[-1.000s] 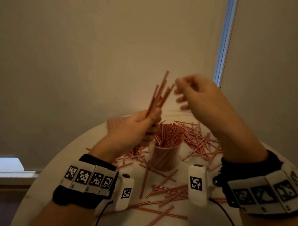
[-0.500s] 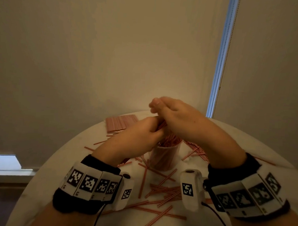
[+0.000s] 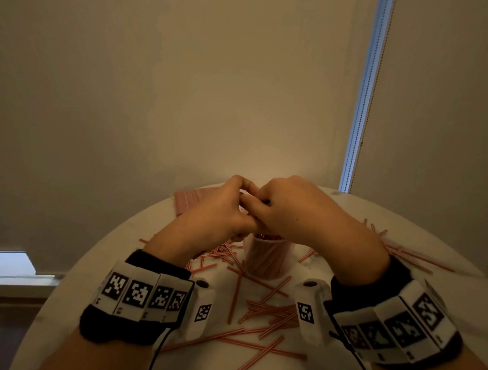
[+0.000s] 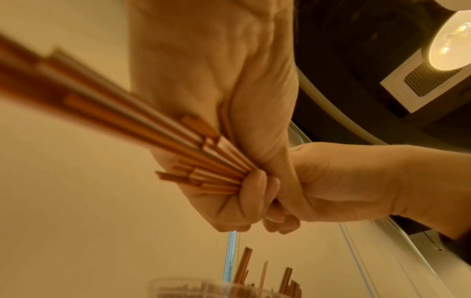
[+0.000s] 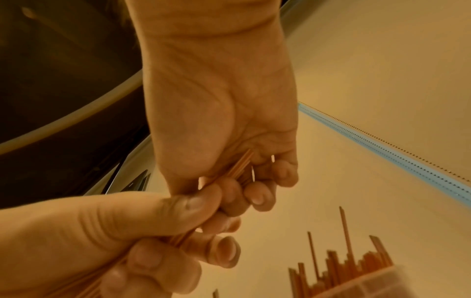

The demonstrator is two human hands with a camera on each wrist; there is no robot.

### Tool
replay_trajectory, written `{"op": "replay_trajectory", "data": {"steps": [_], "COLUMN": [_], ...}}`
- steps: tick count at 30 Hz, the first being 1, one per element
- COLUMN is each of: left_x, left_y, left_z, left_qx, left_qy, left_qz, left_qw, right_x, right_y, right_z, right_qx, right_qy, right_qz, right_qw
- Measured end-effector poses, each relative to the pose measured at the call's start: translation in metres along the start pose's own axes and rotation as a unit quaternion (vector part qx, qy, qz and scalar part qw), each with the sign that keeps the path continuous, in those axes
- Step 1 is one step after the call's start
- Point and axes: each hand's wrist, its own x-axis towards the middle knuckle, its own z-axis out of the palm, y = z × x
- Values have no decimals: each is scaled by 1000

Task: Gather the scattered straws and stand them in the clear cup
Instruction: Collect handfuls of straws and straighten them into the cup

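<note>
**Both hands closed on one straw bundle above the cup**

Left hand [image 3: 216, 211] and right hand [image 3: 289, 209] meet, fingers interlocked, directly above the clear cup [image 3: 264, 258] at the middle of the round white bench [image 3: 88, 264]. Both wrists are raised and the backs of the hands face the head camera, which hides what they hold.

Left wrist view: the left hand's fingers are curled tight round a bundle of red-and-white straws [image 4: 209, 159], the free ends fanning out toward the camera, blurred. The right hand's fingers wrap the same bundle from the other side.

Right wrist view: the right hand's fingers [image 5: 257, 193] curl round the straw ends, with the left thumb [image 5: 188, 203] pressed against the bundle.

The cup stands upright, already packed with straws, their tips showing beneath the hands in both wrist views. Loose straws [image 3: 268, 311] lie scattered on the bench around the cup and toward the near edge. A flat stack of straws [image 3: 189, 200] lies at the far left edge.

Wristbands [image 3: 145, 295] carry black-and-white square markers; small digits beneath them are too small to read.
</note>
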Motion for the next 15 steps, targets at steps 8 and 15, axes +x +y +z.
{"op": "replay_trajectory", "data": {"steps": [8, 15], "left_x": [1, -2], "left_y": [-3, 4], "left_z": [-1, -5], "left_qx": [15, 19], "left_qy": [-17, -28], "left_qz": [31, 50], "left_qw": [999, 998], "right_x": [2, 7], "right_y": [-1, -2], "right_z": [2, 1], "right_qx": [-11, 6], "right_qy": [0, 23], "right_qz": [-38, -55], "right_qw": [999, 998]}}
